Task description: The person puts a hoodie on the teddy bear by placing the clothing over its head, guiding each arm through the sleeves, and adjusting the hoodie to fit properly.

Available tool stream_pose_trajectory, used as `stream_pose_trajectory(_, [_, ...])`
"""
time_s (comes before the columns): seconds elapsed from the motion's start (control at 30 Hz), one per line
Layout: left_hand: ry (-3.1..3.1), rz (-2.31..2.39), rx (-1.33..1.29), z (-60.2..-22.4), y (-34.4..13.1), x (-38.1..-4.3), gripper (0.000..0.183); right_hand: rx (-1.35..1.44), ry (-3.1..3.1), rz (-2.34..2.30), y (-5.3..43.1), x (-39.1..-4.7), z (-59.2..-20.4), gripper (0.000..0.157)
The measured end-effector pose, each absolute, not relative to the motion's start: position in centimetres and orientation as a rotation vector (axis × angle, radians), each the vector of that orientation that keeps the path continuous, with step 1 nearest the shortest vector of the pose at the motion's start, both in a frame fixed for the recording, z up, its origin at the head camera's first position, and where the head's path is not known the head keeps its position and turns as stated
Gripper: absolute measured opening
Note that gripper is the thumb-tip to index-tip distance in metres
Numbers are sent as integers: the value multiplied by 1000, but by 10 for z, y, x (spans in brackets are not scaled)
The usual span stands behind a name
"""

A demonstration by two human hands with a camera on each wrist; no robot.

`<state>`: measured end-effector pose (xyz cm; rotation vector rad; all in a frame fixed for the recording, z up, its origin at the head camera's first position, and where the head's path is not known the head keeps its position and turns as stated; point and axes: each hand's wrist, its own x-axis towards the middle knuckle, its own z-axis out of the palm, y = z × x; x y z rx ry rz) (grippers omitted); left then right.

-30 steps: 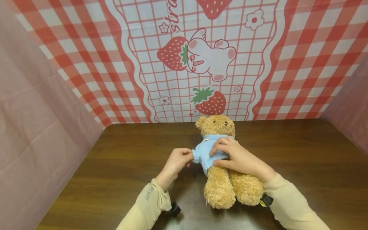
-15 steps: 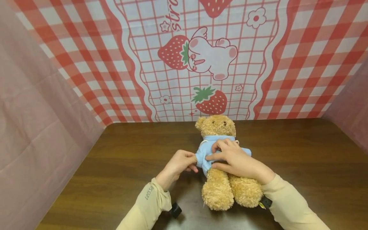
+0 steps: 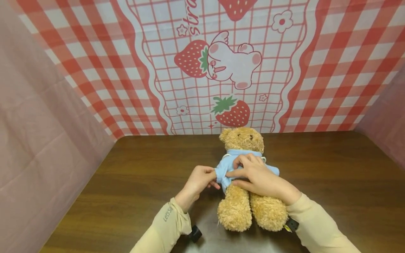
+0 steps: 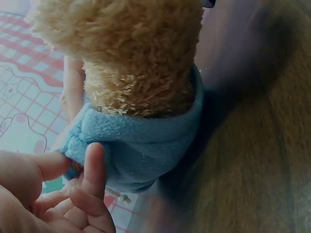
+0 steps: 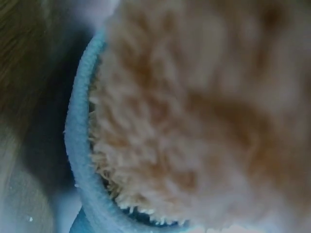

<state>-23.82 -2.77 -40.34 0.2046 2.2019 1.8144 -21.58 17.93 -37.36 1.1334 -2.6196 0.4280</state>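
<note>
A light-brown teddy bear [image 3: 235, 212] lies on its back, head away from me, wearing a light blue top [image 3: 225, 163] with a white cord at the neck. My left hand [image 3: 200, 181] pinches the cuff of the sleeve on the left side. In the left wrist view, that thumb and fingers meet the blue sleeve [image 4: 77, 145] below the top's hem. My right hand [image 3: 261, 177] rests on the bear's belly, fingers spread over the top and pointing toward the same sleeve. The right wrist view is mostly filled by blurred fur [image 5: 194, 121] beside the hem [image 5: 80, 141]; the right hand is hidden there.
The bear lies on a dark wooden table [image 3: 136, 168]. Behind it hangs a red-and-white checked cloth [image 3: 126, 88] printed with strawberries, and pink fabric [image 3: 47, 123] lines the sides. A black wrist-worn piece [image 3: 195, 233] sits under the left forearm.
The left hand has moved slightly right with the cuff, and the sleeve is bunched closer to the body. The right index finger has slid toward that sleeve. The bear's head has shifted slightly right.
</note>
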Motion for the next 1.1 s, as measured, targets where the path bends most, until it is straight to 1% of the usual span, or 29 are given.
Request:
stream_pose_trajectory(0.2, [2278,1799,220,-403,-24,-238,24,1136,-2614,445,180,-215,-374,24])
stream_pose_trajectory(0.47, [2421,1713,306,-397,-30,-239,23,1106,-2583,419,173,-217,-372,8])
stream_pose_trajectory(0.63, [2529,1681,267,-394,-41,-246,18,1125,-2586,472,176,-218,-373,3])
stream_pose_trajectory(0.77, [2478,1737,251,-397,-51,-254,15,1202,-2580,559,178,-218,-372,5])
stream_pose_trajectory(0.9, [2346,1742,308,-402,-58,-260,11,1234,-2582,620,177,-219,-371,6])
stream_pose_trajectory(0.97, [2298,1708,368,-402,-60,-261,12,1222,-2581,635,178,-219,-371,5])
stream_pose_trajectory(1.1, [2223,1669,465,-399,-62,-260,25,1184,-2571,677,180,-218,-372,4])
